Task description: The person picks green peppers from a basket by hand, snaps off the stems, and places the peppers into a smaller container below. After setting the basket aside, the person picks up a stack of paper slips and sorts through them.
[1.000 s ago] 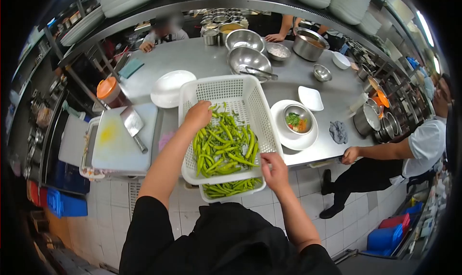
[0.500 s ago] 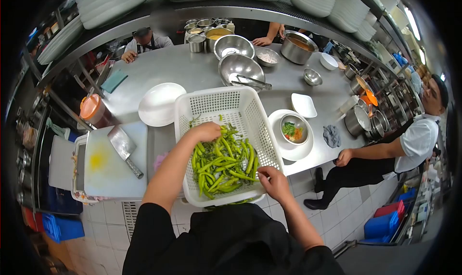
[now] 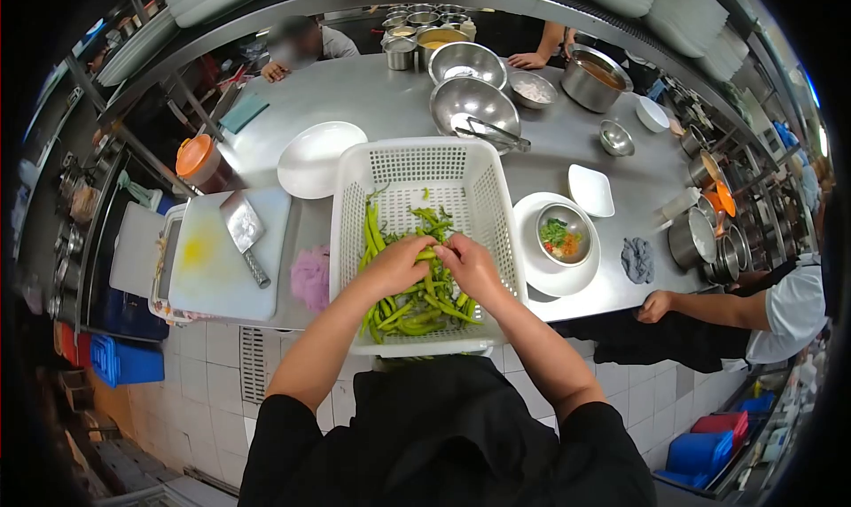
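Observation:
Long green chili peppers (image 3: 417,316) lie heaped in a white perforated plastic basket (image 3: 503,183) in front of me. Over the heap my two hands are close together. My left hand (image 3: 397,266) pinches a green chili pepper (image 3: 427,253) near its end. The fingers of my right hand (image 3: 470,265) are closed at the other end of that same pepper. Fingertips partly cover it. Small stems and bits lie among the peppers below.
Left of the basket lie a cleaver (image 3: 242,227) on a white cutting board (image 3: 199,285), a purple cloth (image 3: 311,277) and a white oval plate (image 3: 306,166). To the right, a metal bowl of chopped vegetables (image 3: 564,235) sits on a plate. A co-worker's hand (image 3: 656,306) is near the counter edge.
My right hand has left the basket's right side and come in beside my left hand. My left hand has moved lower over the peppers. The view has shifted; the right-hand co-worker is closer to the counter.

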Action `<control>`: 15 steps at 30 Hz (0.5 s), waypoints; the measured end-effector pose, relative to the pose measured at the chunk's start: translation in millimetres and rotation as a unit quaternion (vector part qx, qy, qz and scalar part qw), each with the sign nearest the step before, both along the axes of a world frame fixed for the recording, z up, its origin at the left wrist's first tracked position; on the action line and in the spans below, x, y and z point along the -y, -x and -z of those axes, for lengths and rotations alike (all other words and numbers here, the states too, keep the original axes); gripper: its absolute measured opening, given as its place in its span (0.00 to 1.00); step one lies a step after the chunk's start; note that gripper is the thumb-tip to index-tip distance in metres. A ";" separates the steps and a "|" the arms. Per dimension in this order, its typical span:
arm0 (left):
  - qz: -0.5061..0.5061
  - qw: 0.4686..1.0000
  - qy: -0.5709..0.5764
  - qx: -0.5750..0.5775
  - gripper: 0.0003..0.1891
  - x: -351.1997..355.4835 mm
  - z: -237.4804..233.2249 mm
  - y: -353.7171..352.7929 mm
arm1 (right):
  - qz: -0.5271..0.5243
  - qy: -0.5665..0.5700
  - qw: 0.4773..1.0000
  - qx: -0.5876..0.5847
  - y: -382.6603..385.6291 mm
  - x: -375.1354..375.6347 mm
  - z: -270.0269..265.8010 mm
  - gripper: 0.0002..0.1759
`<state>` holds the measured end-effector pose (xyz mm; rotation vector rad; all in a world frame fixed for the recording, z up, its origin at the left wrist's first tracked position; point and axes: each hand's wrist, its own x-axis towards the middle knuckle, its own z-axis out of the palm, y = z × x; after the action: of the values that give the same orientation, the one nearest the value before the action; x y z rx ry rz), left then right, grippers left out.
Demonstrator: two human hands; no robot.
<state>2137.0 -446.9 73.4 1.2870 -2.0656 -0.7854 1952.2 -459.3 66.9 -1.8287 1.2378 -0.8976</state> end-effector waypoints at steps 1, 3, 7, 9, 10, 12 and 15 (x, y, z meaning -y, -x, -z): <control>-0.001 1.000 0.000 0.001 0.17 -0.4 0.5 1.0 | -0.003 0.085 0.996 -0.034 -0.6 1.8 -4.9 0.18; -0.027 0.999 0.014 -0.009 0.17 1.9 0.1 1.8 | -0.022 -0.022 0.999 0.034 -1.7 8.2 -11.4 0.18; -0.016 0.998 0.029 -0.055 0.16 7.7 -1.4 -0.2 | -0.092 -0.328 0.886 0.315 1.6 20.6 -11.2 0.15; -0.017 0.997 0.064 -0.044 0.16 9.4 0.4 0.2 | -0.086 -0.317 0.891 0.315 0.8 21.1 -9.2 0.14; -0.016 0.997 0.060 -0.044 0.16 11.2 2.3 -0.2 | -0.078 -0.304 0.895 0.318 0.9 20.7 -8.7 0.13; 0.018 0.999 0.050 0.008 0.16 13.6 6.2 -0.2 | -0.062 -0.279 0.910 0.301 6.9 25.2 -5.8 0.11; 0.057 0.993 0.057 0.081 0.17 8.4 9.7 3.7 | -0.002 -0.138 0.971 0.193 14.9 32.0 0.4 0.09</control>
<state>2133.3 -455.2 63.7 1.2134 -2.2938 -0.6180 1937.3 -491.4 66.5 -1.3586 1.0507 -0.9711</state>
